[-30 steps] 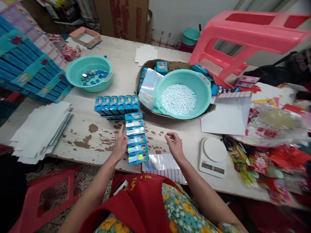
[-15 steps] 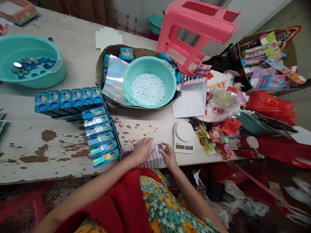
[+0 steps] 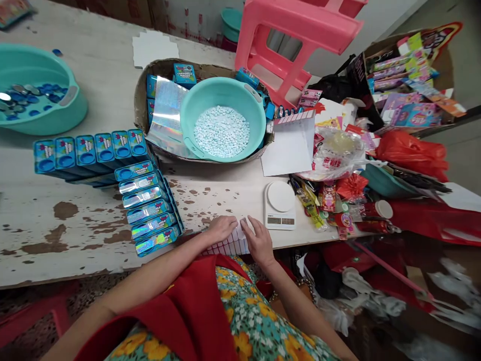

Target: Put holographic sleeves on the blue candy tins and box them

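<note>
At the table's near edge lies a pale striped sheet with rows of narrow pink-edged strips, like a label sheet. My left hand rests over its upper part, fingers bent together at the sheet. Close beside it, my right hand has thumb and fingertips drawn together at the sheet's right end. A whitish bit shows between the two hands; its exact form is too small to tell. To the left stand blue tins in a row, several with shiny strips on their sides. A white digital scale sits right of my hands.
Behind are a cardboard box and a turquoise basin of pale candies. More blue tins and another basin with blue lids stand left. A pink stool, a white sheet and heaped candy packs fill the right.
My hands have come closer together at the sheet's right end, the left hand's fingers now more bent. The whole view has shifted slightly, so the table's things appear further left and higher.
</note>
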{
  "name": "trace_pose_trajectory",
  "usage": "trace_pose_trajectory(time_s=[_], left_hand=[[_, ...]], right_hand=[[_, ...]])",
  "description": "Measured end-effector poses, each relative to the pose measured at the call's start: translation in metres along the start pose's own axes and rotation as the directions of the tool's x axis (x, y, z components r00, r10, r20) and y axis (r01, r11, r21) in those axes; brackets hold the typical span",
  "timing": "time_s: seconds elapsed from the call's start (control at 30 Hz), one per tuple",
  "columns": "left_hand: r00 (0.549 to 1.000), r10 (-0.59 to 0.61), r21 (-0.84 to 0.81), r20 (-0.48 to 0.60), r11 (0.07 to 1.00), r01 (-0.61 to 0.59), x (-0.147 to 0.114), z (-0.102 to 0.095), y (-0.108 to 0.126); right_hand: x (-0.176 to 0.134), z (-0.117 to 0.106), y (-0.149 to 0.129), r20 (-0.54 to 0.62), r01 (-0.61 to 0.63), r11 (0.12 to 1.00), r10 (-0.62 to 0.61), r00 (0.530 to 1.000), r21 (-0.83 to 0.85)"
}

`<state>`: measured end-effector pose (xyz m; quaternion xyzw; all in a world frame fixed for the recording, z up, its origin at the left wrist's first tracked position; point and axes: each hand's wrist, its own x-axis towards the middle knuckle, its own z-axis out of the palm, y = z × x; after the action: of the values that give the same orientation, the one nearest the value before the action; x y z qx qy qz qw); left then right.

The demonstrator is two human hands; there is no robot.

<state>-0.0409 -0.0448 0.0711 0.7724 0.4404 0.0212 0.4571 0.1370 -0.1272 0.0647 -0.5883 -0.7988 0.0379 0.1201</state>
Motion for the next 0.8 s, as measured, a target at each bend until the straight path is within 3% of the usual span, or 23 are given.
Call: trace_pose_trajectory(time_s=[0.17,0.3,0.43,0.6,0.8], left_hand=[[1.0,0.013,-0.037,0.014,0.999,-0.012,0.001,-0.002,-0.001],[0.999,0.043,-0.018,0.03,0.999,-0.042,0.001,-0.001,-0.002],[0.997,0.076,-0.003,0.027,0.997,-0.076,0.0,0.001,-0.002],[0.998,0.054,-0.001,0.034,0.999,-0.054,-0.001,-0.002,-0.001],[0.997,0.064,-0.009,0.045,0.998,-0.064,0.001,-0.003,-0.002]], right_hand=[[-0.012,-0.01,0.006,-0.008,0.04,0.998,-0.04,0.999,0.041],[0.003,-0.018,0.008,-0.006,0.037,0.998,-0.037,0.999,0.041],[0.017,-0.017,0.008,0.063,0.115,0.993,-0.113,0.992,-0.026],[0.005,-0.013,0.008,0.101,0.145,0.988,-0.14,0.985,-0.046],[-0.002,-0.016,0.011,0.041,0.137,0.989,-0.14,0.989,0.052]])
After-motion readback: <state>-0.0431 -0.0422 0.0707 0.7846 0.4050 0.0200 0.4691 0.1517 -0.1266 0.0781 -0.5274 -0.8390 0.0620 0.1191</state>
